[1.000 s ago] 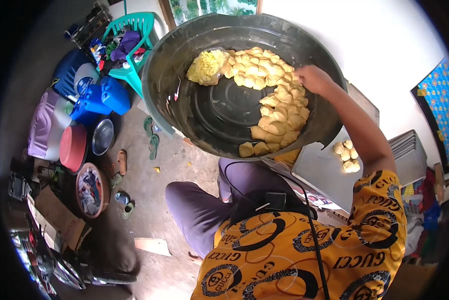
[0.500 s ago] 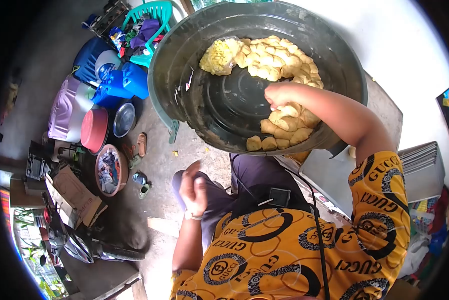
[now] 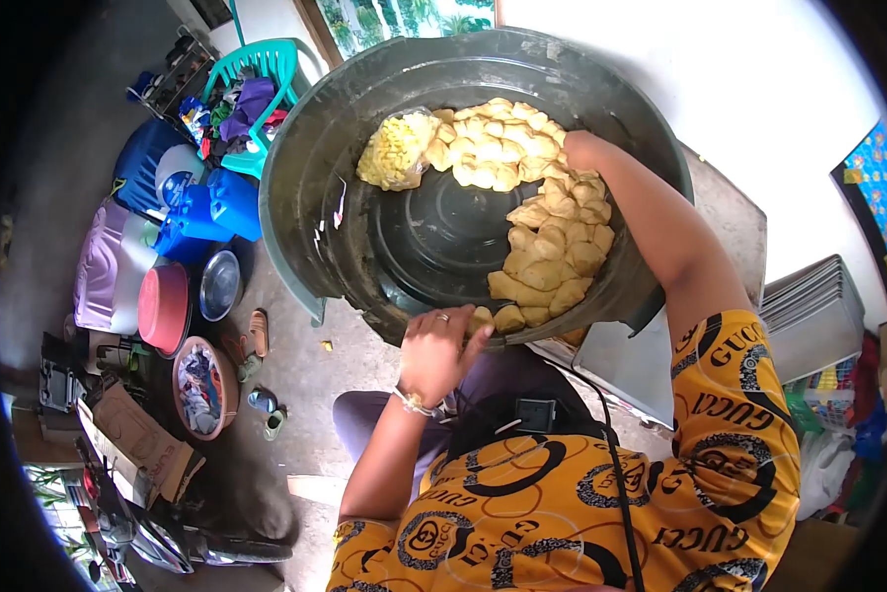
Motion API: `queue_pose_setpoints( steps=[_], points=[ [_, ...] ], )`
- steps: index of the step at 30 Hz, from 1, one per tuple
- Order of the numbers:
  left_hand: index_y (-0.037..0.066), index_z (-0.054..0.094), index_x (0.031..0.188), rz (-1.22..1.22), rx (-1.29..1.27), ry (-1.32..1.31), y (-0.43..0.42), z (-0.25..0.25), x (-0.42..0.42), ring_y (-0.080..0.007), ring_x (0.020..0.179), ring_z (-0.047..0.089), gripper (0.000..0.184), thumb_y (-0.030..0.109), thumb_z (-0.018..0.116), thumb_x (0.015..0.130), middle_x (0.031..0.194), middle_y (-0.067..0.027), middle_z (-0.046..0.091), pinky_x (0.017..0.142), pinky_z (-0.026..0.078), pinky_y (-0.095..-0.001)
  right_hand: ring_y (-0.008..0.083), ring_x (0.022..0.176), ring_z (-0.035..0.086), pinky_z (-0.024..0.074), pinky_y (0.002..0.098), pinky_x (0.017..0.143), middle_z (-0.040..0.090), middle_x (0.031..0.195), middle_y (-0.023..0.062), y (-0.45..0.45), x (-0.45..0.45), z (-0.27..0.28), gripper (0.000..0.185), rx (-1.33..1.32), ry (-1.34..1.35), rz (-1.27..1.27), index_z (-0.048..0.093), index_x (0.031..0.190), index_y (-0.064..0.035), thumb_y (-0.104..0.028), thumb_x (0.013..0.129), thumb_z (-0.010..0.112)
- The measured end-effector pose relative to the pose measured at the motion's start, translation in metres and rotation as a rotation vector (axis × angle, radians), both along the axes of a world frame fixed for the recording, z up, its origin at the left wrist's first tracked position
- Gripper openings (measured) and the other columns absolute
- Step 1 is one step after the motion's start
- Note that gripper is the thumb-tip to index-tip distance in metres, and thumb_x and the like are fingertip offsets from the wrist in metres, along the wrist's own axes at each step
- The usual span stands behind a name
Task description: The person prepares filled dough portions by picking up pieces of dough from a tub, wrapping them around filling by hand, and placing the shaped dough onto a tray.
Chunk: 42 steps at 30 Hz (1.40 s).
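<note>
A large dark green plastic tub stands before me. Lumps of pale yellow dough form a curved band along its far and right sides. Beside them at the far left lies a clear plastic bag of small yellow pieces. My right hand reaches in at the far right, against the dough; its fingers are mostly hidden, so I cannot see whether it holds any. My left hand rests over the near rim, thumb apart from the fingers, beside small dough balls.
Left of the tub are blue jugs, a red basin and a tub of cloths. A green chair piled with clothes stands behind them. Metal trays lean at the right. Sandals lie on the floor.
My left hand has risen from above my lap to the tub's near rim. My right hand has moved from the middle of the dough to its far right part. The view has shifted.
</note>
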State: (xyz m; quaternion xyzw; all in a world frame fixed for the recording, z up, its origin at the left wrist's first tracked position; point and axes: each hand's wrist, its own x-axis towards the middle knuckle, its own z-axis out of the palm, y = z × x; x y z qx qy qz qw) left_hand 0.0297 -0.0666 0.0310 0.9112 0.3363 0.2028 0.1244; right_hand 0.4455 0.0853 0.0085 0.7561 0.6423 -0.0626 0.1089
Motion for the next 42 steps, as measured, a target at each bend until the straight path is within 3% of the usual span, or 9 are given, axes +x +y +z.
queue_pose_setpoints(
  steps=[8, 14, 20, 27, 29, 32, 38, 39, 42],
  points=[
    [0.008, 0.063, 0.083, -0.172, 0.108, 0.108, -0.007, -0.006, -0.006, -0.0251, 0.103, 0.056, 0.031, 0.037, 0.068, 0.072, 0.103, -0.0047, 0.063, 0.090, 0.040, -0.0416, 0.0335, 0.100, 0.058, 0.0480, 0.0389, 0.082, 0.056, 0.113, 0.0230, -0.021, -0.056, 0.002, 0.031, 0.010, 0.025, 0.128, 0.062, 0.106, -0.0019, -0.006, 0.076, 0.054],
    [0.007, 0.063, 0.091, -0.162, 0.211, 0.221, -0.015, -0.011, -0.008, -0.0256, 0.116, 0.048, 0.023, 0.025, 0.062, 0.076, 0.116, -0.0069, 0.056, 0.098, 0.034, -0.0467, 0.0320, 0.099, 0.058, 0.0459, 0.0375, 0.085, 0.054, 0.119, 0.0173, -0.025, -0.044, -0.007, 0.035, 0.011, 0.076, 0.119, 0.059, 0.108, -0.0069, -0.019, 0.077, 0.067],
    [0.008, 0.063, 0.090, -0.123, 0.231, 0.255, -0.020, -0.026, -0.008, -0.0255, 0.115, 0.049, 0.017, 0.018, 0.055, 0.079, 0.115, -0.0067, 0.057, 0.096, 0.035, -0.0470, 0.0297, 0.089, 0.062, 0.0476, 0.0382, 0.078, 0.064, 0.096, 0.0173, -0.012, -0.039, -0.001, 0.040, -0.143, 0.116, 0.084, 0.060, 0.106, -0.0056, -0.030, 0.076, 0.071],
    [0.010, 0.061, 0.091, -0.114, 0.152, 0.280, -0.028, -0.030, -0.014, -0.0249, 0.116, 0.048, 0.018, 0.019, 0.065, 0.075, 0.113, -0.0034, 0.058, 0.098, 0.035, -0.0465, 0.0265, 0.074, 0.065, 0.0498, 0.0362, 0.066, 0.065, 0.087, 0.0199, -0.032, -0.040, 0.017, 0.038, -0.130, 0.283, -0.269, 0.063, 0.084, 0.0063, -0.025, 0.068, 0.077],
    [0.010, 0.061, 0.091, -0.101, 0.120, 0.264, -0.028, -0.029, -0.015, -0.0247, 0.116, 0.048, 0.019, 0.020, 0.065, 0.075, 0.114, -0.0036, 0.058, 0.098, 0.034, -0.0453, 0.0248, 0.068, 0.065, 0.0502, 0.0357, 0.062, 0.065, 0.085, 0.0194, -0.039, -0.052, 0.036, 0.035, -0.290, 0.225, -0.268, 0.062, 0.083, 0.0071, -0.021, 0.067, 0.077],
    [0.006, 0.061, 0.092, -0.135, 0.071, 0.114, -0.024, -0.018, -0.017, -0.0295, 0.110, 0.052, 0.023, 0.018, 0.067, 0.074, 0.113, -0.0091, 0.058, 0.094, 0.039, -0.0448, 0.0220, 0.068, 0.066, 0.0508, 0.0346, 0.058, 0.065, 0.079, 0.0166, -0.027, -0.045, 0.036, 0.027, -0.142, 0.030, -0.044, 0.063, 0.082, 0.0040, -0.018, 0.070, 0.074],
    [-0.002, 0.055, 0.115, -0.121, -0.595, -0.484, 0.019, 0.009, -0.004, -0.0228, 0.101, 0.059, 0.041, 0.020, 0.068, 0.083, 0.111, -0.0148, 0.060, 0.084, 0.048, -0.0337, 0.0240, 0.081, 0.066, 0.0541, 0.0315, 0.069, 0.065, 0.091, 0.0171, -0.032, -0.083, 0.088, 0.037, -0.138, 1.439, -0.237, 0.053, 0.113, -0.0006, -0.011, 0.079, 0.064],
    [-0.004, 0.048, 0.124, -0.107, -0.934, -0.666, 0.029, 0.017, -0.001, -0.0164, 0.104, 0.056, 0.050, 0.025, 0.065, 0.086, 0.112, -0.0136, 0.059, 0.086, 0.046, -0.0283, 0.0236, 0.081, 0.066, 0.0545, 0.0321, 0.069, 0.064, 0.093, 0.0157, -0.035, -0.097, 0.098, 0.037, -0.180, 1.511, -0.163, 0.051, 0.115, -0.0013, -0.008, 0.080, 0.061],
    [-0.006, 0.045, 0.123, -0.029, -1.212, -1.052, 0.062, 0.030, 0.011, -0.0212, 0.101, 0.059, 0.053, 0.029, 0.063, 0.087, 0.108, -0.0158, 0.059, 0.087, 0.048, -0.0306, 0.0191, 0.076, 0.064, 0.0546, 0.0299, 0.066, 0.063, 0.097, 0.0114, -0.054, -0.153, 0.128, 0.033, -0.268, 1.665, 0.004, 0.050, 0.116, -0.0017, -0.003, 0.084, 0.057]
  ],
)
